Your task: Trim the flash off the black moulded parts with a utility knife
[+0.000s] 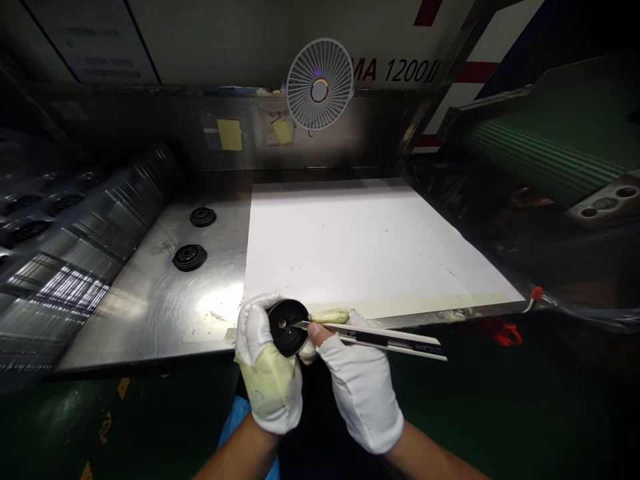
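In my left hand (265,360), gloved in white with pale yellow tape over the palm side, a round black rubber part (287,327) is held tilted, its hollow face toward me. Fingers wrap its left edge and underside. A white utility knife (385,339) is gripped in my right hand (357,380), whose glove leaves the thumb tip bare. The knife's blade tip reaches inside the black part, near its small central hole. Whether the blade touches the rubber I cannot tell. Two similar ribbed black rubber parts (190,257) lie on the metal table to the left.
A white sheet (350,247) covers much of the steel table (150,300). Stacked clear trays (75,267) holding black parts stand at left. A small round fan (320,83) is at the back. Green machinery (550,133) and a red-handled tool (507,331) are at right.
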Action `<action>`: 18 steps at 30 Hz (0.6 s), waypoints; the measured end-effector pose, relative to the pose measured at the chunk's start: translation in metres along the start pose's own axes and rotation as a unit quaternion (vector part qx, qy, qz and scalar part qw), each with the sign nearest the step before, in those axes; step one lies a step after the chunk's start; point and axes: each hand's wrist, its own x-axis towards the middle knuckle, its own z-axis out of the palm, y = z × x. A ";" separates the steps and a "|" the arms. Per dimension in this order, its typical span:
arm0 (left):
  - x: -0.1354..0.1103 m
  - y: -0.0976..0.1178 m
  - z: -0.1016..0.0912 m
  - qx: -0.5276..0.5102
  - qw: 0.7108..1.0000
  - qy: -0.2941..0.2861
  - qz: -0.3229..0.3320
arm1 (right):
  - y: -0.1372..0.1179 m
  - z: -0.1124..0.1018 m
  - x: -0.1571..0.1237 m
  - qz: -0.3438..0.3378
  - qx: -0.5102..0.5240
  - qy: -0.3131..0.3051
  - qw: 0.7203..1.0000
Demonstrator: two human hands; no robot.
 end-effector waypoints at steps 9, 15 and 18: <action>-0.001 -0.008 0.000 0.048 0.997 -0.016 0.064 | 0.003 -0.005 0.002 0.019 0.013 -0.050 0.998; 0.000 -0.005 0.000 0.044 0.998 -0.019 0.035 | 0.000 -0.001 0.000 -0.002 0.003 -0.011 1.000; 0.000 -0.008 -0.001 0.047 0.997 -0.034 0.053 | 0.000 -0.001 0.000 -0.006 -0.008 -0.010 1.000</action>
